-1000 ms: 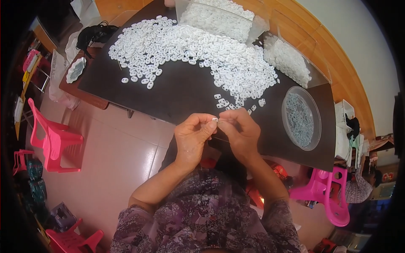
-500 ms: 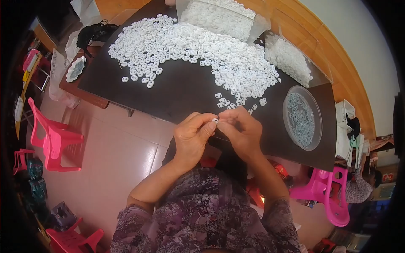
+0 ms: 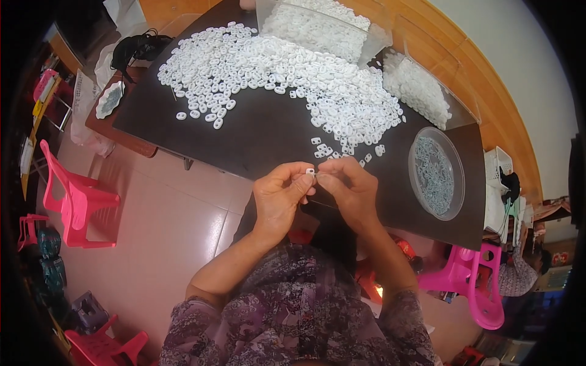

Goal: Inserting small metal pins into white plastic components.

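Note:
In front of my body, at the near edge of the dark table, both hands meet fingertip to fingertip. My left hand (image 3: 276, 198) pinches a small white plastic piece (image 3: 310, 171) with a dark hole between thumb and forefinger. Right beside it, the thumb and forefinger of my right hand (image 3: 349, 194) are closed on a thin, light-coloured sliver that reaches toward the white piece; its kind is too small to tell. Beyond my hands spreads a large heap of white plastic pieces (image 3: 293, 64), many of them oval with two holes.
A round clear tray (image 3: 459, 189) of small grey metal parts stands to the right on the dark table (image 3: 262, 131). Clear bins (image 3: 317, 27) of white pieces stand at the back. Pink plastic chairs (image 3: 76, 201) are left, and a pink stool (image 3: 470, 274) is right.
The white piece has turned a little in my left fingers and shows more of its face. My right fingertips have shifted slightly right, and the thin sliver now shows between the hands.

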Demonstrator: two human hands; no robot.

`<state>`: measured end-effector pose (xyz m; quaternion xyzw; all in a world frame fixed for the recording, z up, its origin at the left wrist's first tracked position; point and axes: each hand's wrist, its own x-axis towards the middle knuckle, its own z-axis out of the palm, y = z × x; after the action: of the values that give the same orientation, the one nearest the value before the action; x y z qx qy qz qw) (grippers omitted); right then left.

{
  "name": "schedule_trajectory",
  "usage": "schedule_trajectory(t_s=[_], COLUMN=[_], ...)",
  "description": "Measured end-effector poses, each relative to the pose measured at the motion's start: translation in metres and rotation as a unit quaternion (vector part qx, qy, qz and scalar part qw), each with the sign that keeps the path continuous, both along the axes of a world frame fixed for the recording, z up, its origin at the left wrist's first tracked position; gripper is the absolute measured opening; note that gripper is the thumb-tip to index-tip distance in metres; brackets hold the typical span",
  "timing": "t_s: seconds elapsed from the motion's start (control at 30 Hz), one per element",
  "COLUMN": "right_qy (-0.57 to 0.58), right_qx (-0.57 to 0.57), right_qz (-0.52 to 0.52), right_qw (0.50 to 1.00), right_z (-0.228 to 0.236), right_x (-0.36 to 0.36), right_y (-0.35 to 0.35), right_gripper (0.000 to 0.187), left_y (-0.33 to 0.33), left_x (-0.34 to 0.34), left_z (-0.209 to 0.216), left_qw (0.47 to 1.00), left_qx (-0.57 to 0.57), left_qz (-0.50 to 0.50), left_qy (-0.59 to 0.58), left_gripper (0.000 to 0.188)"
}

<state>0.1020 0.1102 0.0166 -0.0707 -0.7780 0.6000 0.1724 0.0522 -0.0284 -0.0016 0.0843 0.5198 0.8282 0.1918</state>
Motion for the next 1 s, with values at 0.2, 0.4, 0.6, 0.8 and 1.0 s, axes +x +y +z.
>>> schedule_trajectory(t_s=[0.2, 0.4, 0.6, 0.8, 1.0], right_qy=[0.013, 0.063, 0.022, 0.056, 0.057], right_qx=[0.037, 0.134, 0.129, 0.300, 0.453], right_qz=[-0.007, -0.022, -0.010, -0.153, -0.110], right_qw=[0.999, 0.989, 0.991, 0.940, 0.883], right_z=[0.000, -0.010, -0.007, -0.004, -0.005], right_x=[-0.002, -0.004, 0.002, 0.023, 0.011], right_y=[-0.005, -0.005, 0.001, 0.067, 0.061], right_gripper=[0.006, 0.004, 0.005, 0.011, 0.015], left_y=[0.000, 0.005, -0.002, -0.002, 0.001], left_x=[0.001, 0.005, 0.001, -0.006, -0.005], left_z=[0.003, -0.003, -0.010, -0.003, 0.002], left_qw=[0.999, 0.999, 1.000, 1.000, 1.000], left_qx=[-0.035, -0.032, -0.004, 0.017, 0.019], left_qz=[0.004, -0.003, -0.008, 0.011, 0.001], left_qy=[0.036, 0.039, 0.010, 0.004, 0.005], left_gripper=[0.016, 0.014, 0.015, 0.015, 0.016])
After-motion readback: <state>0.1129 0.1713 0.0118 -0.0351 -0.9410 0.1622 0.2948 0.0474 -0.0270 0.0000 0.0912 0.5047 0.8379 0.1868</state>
